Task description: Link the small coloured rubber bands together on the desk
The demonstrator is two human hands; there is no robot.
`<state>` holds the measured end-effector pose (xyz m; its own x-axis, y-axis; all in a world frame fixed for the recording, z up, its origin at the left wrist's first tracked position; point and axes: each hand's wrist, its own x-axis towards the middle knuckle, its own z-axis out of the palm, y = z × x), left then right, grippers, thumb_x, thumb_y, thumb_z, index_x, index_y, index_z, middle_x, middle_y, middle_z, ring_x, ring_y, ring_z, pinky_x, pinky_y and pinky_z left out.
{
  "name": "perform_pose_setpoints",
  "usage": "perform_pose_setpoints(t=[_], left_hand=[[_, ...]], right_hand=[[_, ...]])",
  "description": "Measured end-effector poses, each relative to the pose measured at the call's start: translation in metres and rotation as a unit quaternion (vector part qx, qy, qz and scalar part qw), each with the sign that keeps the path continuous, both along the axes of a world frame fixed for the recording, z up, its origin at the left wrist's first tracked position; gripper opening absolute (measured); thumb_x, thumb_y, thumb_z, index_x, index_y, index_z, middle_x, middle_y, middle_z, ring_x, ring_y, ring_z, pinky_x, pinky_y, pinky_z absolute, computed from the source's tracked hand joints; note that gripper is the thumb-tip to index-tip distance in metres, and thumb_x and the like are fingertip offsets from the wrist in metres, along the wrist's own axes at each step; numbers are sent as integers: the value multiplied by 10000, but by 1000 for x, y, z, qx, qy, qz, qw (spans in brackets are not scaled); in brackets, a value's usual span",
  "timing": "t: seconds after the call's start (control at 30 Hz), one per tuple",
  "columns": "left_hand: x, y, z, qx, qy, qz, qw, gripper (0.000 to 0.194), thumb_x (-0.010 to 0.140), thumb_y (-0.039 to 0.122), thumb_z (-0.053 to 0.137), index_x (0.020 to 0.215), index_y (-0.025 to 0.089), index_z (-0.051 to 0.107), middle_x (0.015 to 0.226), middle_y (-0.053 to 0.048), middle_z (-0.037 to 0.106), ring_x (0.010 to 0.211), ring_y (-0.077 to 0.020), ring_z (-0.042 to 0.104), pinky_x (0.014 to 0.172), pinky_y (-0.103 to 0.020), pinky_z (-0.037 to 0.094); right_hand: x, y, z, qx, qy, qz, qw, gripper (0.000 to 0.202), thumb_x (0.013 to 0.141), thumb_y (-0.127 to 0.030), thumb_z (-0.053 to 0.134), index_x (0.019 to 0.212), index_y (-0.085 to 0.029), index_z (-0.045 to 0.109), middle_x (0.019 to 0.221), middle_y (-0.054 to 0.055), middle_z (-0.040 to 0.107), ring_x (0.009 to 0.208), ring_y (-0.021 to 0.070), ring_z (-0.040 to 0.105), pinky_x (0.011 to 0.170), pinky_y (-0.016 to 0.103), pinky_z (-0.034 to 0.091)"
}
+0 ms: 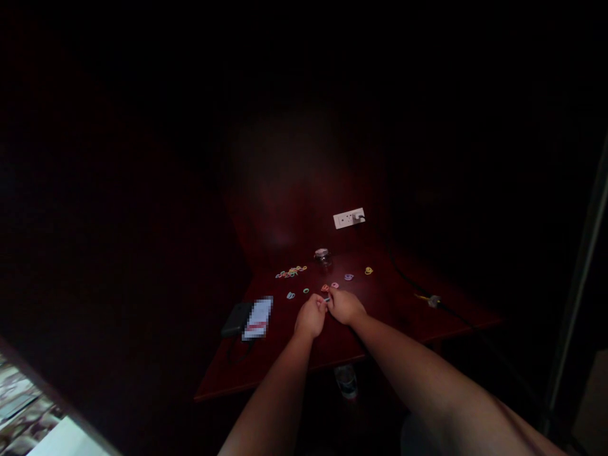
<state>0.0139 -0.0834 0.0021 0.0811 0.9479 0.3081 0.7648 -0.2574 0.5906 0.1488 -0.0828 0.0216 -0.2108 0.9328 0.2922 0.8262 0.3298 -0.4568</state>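
My left hand and my right hand meet over the dark red table, fingers closed around a small pale blue-grey band between them. Just beyond the fingertips lie orange bands and pink bands. Purple bands and yellow bands sit farther right. To the left are a green ring and light blue bands. A mixed colourful pile lies at the back left, beside a clear jar.
A black case and a blurred white-and-red item lie at the table's left. A socket panel with a plug is on the back wall. A dark cable with a connector crosses the right side. Below the edge stands a bottle.
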Motion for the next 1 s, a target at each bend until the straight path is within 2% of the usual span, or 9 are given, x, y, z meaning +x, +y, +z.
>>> perform_pose_setpoints(t=[0.33,0.47,0.8,1.0], left_hand=[[0,1,2,2,-23,11,1000,100,854,226,449,838,195,543,819,-21,666,738,-133,594,686,-231,391],[1,0,3,4,-34,14,999,84,843,216,464,832,201,546,807,-14,665,727,-131,589,687,-227,392],[-4,9,-8,20,-45,0,999,107,851,251,460,827,201,551,782,-1,656,670,-110,574,642,-213,395],[-4,11,-10,15,-58,1,998,105,852,256,470,832,195,552,765,0,660,647,-97,580,656,-213,413]], right_hand=[[1,3,-5,23,0,10,1000,336,881,-233,371,1187,-219,508,1027,102,662,919,212,630,763,290,406],[2,4,-6,18,2,15,1000,343,876,-246,395,1200,-219,503,1037,100,659,914,210,628,756,282,404],[4,15,-16,32,-2,21,999,326,897,-263,355,1178,-207,510,1026,112,659,895,207,626,749,281,399],[4,13,-14,34,3,26,999,246,885,-227,376,1030,-194,573,977,91,667,867,186,621,731,253,383]])
